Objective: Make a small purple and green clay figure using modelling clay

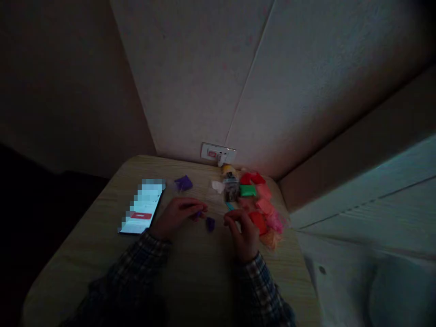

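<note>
My left hand [179,215] is closed in a pinch on a small purple piece [199,213] that looks like modelling clay. Between my hands, a darker purple lump [210,224] lies on the wooden table. My right hand [243,231] has its thumb and fingertips pressed together just above the tabletop; whatever is in them, if anything, is too small and dim to see. Close to its fingertips lies a thin turquoise tool or strip [230,206]. Behind my left hand sits a purple clay packet [184,183] in clear wrapping.
A lit phone [143,209] lies left of my hands. To the right are a green packet [247,190], a red packet [258,222], pink packets [265,206] and a small dark bag [232,190]. A wall socket [218,153] with a plug is behind the table [200,281].
</note>
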